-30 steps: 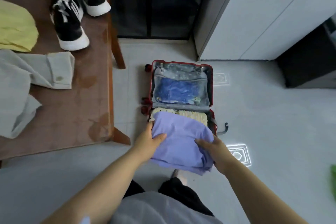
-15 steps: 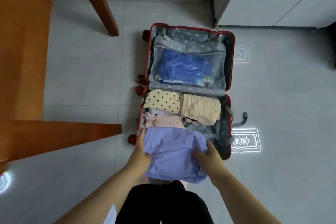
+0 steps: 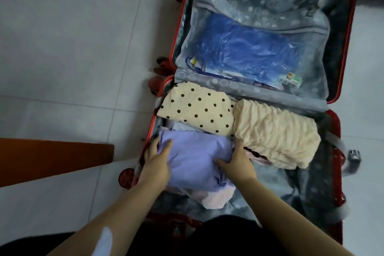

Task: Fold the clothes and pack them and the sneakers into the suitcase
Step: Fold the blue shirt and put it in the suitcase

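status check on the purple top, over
Left hand and right hand grip purple top. Top down in suitcase, beside cream bundle. Nothing blocking.

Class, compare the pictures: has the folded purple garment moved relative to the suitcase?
Yes. The purple garment has gone deeper into the suitcase, and now lies right beside the polka-dot garment.

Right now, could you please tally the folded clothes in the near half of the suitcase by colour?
Cream: 2, the dotted cloth and the crinkled cloth
Lilac: 1, the lilac cloth
Pink: 1, the pink cloth, partly under the lilac one
Total: 4 that I can tell apart
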{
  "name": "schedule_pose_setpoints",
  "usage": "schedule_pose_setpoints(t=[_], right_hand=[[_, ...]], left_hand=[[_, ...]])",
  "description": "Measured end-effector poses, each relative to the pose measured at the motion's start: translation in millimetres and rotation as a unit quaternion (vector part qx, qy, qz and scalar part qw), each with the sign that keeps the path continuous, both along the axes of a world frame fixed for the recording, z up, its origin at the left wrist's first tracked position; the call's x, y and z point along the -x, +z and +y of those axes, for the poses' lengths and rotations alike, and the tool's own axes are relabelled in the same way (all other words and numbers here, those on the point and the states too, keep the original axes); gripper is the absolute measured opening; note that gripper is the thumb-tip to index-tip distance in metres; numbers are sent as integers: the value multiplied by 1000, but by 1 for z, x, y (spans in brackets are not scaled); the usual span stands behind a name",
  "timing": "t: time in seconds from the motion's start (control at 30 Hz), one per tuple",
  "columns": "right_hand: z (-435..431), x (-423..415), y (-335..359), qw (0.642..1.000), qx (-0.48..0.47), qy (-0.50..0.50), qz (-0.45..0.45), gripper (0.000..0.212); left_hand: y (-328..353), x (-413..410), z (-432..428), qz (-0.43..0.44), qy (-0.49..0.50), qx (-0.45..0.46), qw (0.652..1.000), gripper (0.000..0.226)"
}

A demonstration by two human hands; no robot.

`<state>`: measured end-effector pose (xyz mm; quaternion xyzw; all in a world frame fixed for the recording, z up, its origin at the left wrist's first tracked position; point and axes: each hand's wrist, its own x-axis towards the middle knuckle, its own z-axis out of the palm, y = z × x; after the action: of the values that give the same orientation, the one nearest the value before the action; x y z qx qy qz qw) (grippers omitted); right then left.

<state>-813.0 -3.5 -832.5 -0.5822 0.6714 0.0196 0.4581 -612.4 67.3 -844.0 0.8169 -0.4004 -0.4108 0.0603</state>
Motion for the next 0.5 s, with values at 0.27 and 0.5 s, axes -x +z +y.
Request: schedule_pose_setpoints(t=[0.27,0.5], right_hand=[[22,6,-7,881,173,422,126,71],[7,-1,74,890,11,429,153,73]], left_hand=[[-2,6,19,-121,-309,-25,943,55],[78,10,-1,-97,-301,-118,941,56]])
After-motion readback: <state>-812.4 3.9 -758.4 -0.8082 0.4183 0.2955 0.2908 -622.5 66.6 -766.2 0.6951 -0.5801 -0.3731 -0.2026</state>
